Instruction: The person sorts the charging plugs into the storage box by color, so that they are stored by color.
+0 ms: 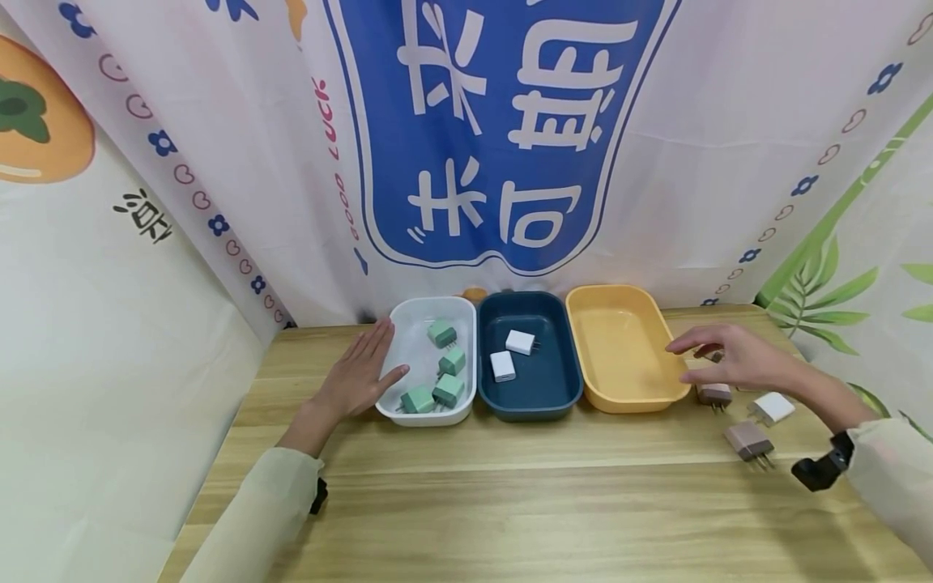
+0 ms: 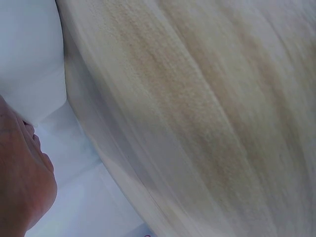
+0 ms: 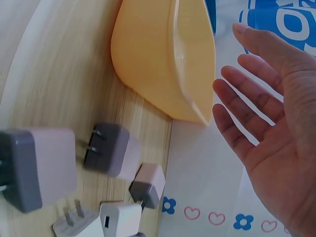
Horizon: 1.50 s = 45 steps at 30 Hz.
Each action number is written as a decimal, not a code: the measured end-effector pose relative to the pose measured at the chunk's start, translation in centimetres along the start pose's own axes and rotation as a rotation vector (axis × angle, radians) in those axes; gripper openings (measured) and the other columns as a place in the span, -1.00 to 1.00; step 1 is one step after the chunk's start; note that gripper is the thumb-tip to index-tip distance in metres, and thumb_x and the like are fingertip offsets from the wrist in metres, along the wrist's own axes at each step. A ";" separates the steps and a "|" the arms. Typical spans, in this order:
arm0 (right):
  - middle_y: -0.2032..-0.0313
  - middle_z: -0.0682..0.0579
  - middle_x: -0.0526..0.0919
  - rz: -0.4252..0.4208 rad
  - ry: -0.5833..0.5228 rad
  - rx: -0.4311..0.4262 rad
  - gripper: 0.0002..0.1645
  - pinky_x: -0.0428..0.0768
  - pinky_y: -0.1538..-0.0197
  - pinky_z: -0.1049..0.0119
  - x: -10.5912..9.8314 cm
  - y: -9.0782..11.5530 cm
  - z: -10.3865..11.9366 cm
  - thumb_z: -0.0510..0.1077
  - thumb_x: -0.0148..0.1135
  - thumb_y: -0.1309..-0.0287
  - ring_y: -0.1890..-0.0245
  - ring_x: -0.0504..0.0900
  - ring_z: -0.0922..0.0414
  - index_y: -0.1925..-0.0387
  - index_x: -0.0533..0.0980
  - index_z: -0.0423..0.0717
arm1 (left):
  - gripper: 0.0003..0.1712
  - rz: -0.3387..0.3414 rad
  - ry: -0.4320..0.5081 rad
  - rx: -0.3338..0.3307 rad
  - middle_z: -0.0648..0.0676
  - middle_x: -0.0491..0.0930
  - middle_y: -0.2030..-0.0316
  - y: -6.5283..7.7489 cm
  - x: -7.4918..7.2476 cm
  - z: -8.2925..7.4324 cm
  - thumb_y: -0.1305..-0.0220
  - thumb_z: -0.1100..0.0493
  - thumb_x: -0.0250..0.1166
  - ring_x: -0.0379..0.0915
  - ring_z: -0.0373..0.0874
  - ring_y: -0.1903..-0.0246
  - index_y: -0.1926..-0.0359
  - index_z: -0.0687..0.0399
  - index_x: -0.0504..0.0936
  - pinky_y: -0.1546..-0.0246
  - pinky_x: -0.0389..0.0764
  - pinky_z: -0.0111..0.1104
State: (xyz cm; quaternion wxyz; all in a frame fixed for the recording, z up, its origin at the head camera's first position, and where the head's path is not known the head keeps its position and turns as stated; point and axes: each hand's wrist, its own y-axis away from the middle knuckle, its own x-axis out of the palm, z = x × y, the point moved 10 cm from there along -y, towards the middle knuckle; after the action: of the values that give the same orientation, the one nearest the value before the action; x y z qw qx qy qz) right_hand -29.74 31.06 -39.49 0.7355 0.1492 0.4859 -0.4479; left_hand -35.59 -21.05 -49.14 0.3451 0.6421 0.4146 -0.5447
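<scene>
My left hand (image 1: pixel 357 376) rests with straight fingers against the left side of a white plastic box (image 1: pixel 426 308), which has several green charger plugs (image 1: pixel 448 390) in it. Empty, my right hand (image 1: pixel 729 356) hovers at the right rim of a yellow box (image 1: pixel 619 348), fingers apart; the right wrist view shows its bare palm. Under and beside this hand lie pinkish-grey charger plugs (image 1: pixel 748 441) and a white charger plug (image 1: pixel 773 408). In the right wrist view, a pinkish-grey plug (image 3: pixel 54 165) looms closest to the camera.
Between the white and yellow boxes stands a dark blue box (image 1: pixel 532 405) with two white charger plugs (image 1: pixel 521 342) inside. All three boxes form a row along the back of the wooden table (image 1: pixel 510 502). Behind them hangs a printed curtain (image 1: pixel 670 202).
</scene>
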 end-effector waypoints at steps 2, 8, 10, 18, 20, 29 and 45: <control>0.02 0.04 0.81 0.009 0.009 0.048 -0.58 0.75 0.09 0.26 -0.1 0.4 -0.6 -0.15 0.65 -0.10 0.09 0.67 0.38 -0.02 0.76 -0.05 | 0.05 0.000 0.001 -0.001 0.22 -0.29 -0.71 0.0 0.0 0.0 -0.62 -0.39 -0.16 -0.41 0.12 -0.70 -0.70 0.23 -0.28 -0.67 -0.21 0.05; 0.00 0.05 0.81 -0.011 0.061 0.061 -0.54 0.77 0.09 0.19 -0.9 1.6 -1.1 -0.13 0.69 -0.03 0.08 0.70 0.32 -0.02 0.77 0.00 | 0.07 -0.006 0.002 0.005 0.25 -0.28 -0.71 -0.1 0.0 0.1 -0.61 -0.41 -0.17 -0.41 0.14 -0.70 -0.70 0.23 -0.28 -0.67 -0.24 0.07; 0.01 0.04 0.81 -0.033 0.076 0.040 -0.52 0.76 0.11 0.27 -1.2 1.9 -1.2 -0.14 0.71 0.02 0.08 0.71 0.31 0.00 0.77 0.03 | 0.07 -0.008 0.002 0.007 0.25 -0.27 -0.71 -0.1 0.0 0.1 -0.61 -0.41 -0.17 -0.37 0.16 -0.69 -0.70 0.23 -0.28 -0.67 -0.24 0.06; 0.00 0.06 0.82 -0.041 0.044 0.035 -0.47 0.70 0.08 0.50 -1.5 3.4 -2.4 -0.21 0.72 0.06 0.04 0.67 0.42 -0.03 0.77 0.00 | 0.06 -0.002 0.003 0.001 0.23 -0.27 -0.71 0.1 -0.1 -0.1 -0.61 -0.40 -0.16 -0.42 0.12 -0.70 -0.70 0.22 -0.28 -0.67 -0.22 0.06; -0.01 0.07 0.81 -0.032 0.029 0.056 -0.45 0.70 0.08 0.49 -1.4 3.7 -2.9 -0.20 0.72 0.05 0.04 0.66 0.44 -0.06 0.77 0.01 | 0.06 -0.005 -0.002 0.003 0.24 -0.27 -0.71 0.1 0.0 -0.1 -0.62 -0.40 -0.16 -0.41 0.13 -0.70 -0.70 0.22 -0.28 -0.67 -0.21 0.06; -0.01 0.07 0.80 -0.026 0.035 0.075 -0.42 0.68 0.13 0.47 -1.8 5.0 -4.4 -0.22 0.74 0.12 0.06 0.63 0.48 -0.03 0.77 0.00 | 0.06 -0.015 -0.005 0.008 0.25 -0.25 -0.71 0.1 0.0 0.0 -0.62 -0.40 -0.16 -0.40 0.13 -0.70 -0.70 0.24 -0.26 -0.67 -0.19 0.06; 0.07 0.14 0.81 -0.013 0.068 0.075 -0.40 0.61 0.08 0.60 -1.7 7.3 -6.3 -0.22 0.77 0.21 0.06 0.64 0.49 0.01 0.77 -0.10 | 0.06 -0.018 0.002 0.010 0.26 -0.23 -0.70 0.1 -0.2 -0.1 -0.62 -0.40 -0.16 -0.35 0.18 -0.69 -0.70 0.25 -0.24 -0.67 -0.18 0.08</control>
State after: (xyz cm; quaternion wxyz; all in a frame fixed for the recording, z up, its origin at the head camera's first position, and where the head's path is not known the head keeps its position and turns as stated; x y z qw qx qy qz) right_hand -27.76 40.14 -42.65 0.7096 0.1886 0.4944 -0.4652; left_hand -35.49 -21.06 -48.96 0.3365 0.6404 0.4181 -0.5494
